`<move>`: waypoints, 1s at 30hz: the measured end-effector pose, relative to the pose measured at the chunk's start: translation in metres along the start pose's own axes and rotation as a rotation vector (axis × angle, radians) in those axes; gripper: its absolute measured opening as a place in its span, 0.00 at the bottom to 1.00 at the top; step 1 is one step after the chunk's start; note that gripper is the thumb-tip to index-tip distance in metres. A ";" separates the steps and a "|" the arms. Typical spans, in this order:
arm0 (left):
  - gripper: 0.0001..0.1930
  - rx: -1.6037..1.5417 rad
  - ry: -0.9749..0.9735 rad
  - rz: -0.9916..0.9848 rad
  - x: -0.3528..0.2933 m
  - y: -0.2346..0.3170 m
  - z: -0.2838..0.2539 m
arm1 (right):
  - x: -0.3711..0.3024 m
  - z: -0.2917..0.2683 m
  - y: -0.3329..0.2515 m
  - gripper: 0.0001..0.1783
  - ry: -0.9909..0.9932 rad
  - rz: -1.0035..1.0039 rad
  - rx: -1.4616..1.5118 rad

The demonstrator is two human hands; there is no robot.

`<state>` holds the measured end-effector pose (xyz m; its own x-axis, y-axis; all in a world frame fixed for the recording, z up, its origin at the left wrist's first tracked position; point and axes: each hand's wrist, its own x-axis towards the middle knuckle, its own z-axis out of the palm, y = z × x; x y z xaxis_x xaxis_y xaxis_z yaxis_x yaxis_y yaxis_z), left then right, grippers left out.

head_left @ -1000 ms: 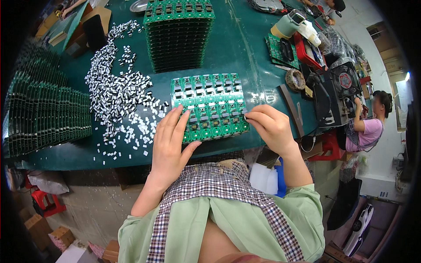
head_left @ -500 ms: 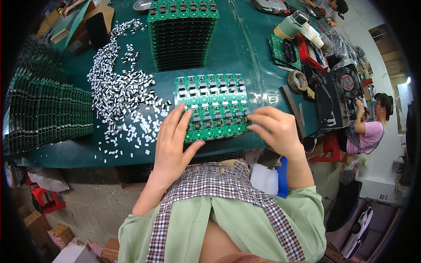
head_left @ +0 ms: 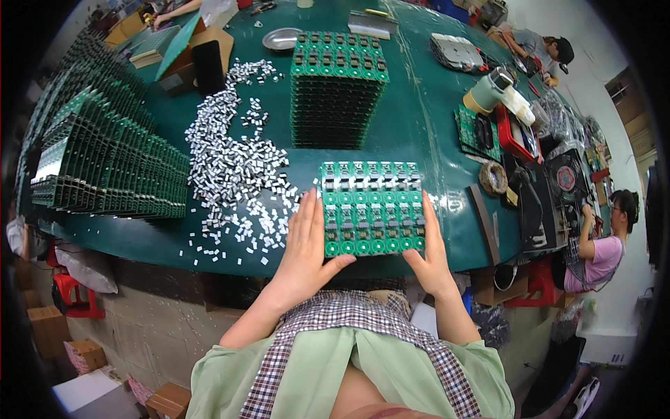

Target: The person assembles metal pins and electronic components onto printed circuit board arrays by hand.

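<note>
A green circuit board panel (head_left: 374, 215), with rows of small white, grey and black parts on it, is in front of me at the table's near edge. My left hand (head_left: 301, 241) grips its left edge, fingers stretched along the side and thumb at the near corner. My right hand (head_left: 434, 253) holds the right edge the same way, thumb at the near right corner. Just beyond the panel stands a tall stack of similar boards (head_left: 335, 105). Left of my left hand spreads a loose heap of small white and black components (head_left: 234, 164).
Many upright green boards (head_left: 118, 164) stand in rows at the left. A metal dish (head_left: 282, 39) and a cardboard box (head_left: 178, 82) are farther back. On the right lie a dark bar (head_left: 483, 223), a tape roll (head_left: 493, 178) and a red tray (head_left: 515, 133). Co-workers sit at the right.
My right hand has come off the board's face and down to its right edge; my left hand has moved to the left edge. The view has shifted, so everything sits lower and farther right.
</note>
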<state>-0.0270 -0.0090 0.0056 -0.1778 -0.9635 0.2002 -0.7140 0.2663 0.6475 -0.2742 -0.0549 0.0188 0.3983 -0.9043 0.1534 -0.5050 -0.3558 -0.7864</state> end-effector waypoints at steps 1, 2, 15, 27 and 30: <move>0.51 0.018 0.009 0.021 0.003 0.004 -0.004 | 0.007 -0.006 -0.005 0.53 0.005 -0.018 0.003; 0.52 0.028 0.029 0.042 0.008 0.008 -0.015 | 0.015 -0.010 -0.010 0.53 0.031 -0.097 0.039; 0.39 -0.023 0.134 0.280 0.239 -0.077 -0.129 | 0.262 -0.031 -0.039 0.36 0.135 -0.227 0.160; 0.36 -0.092 0.069 0.161 0.228 -0.093 -0.108 | 0.259 -0.010 -0.016 0.48 0.151 0.027 0.108; 0.42 -0.094 0.110 0.121 0.230 -0.113 -0.110 | 0.264 -0.007 -0.018 0.53 0.112 0.033 0.140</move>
<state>0.0870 -0.2573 0.0595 -0.1799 -0.9169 0.3562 -0.6243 0.3863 0.6790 -0.1656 -0.2892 0.0775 0.2918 -0.9382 0.1859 -0.4014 -0.2965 -0.8666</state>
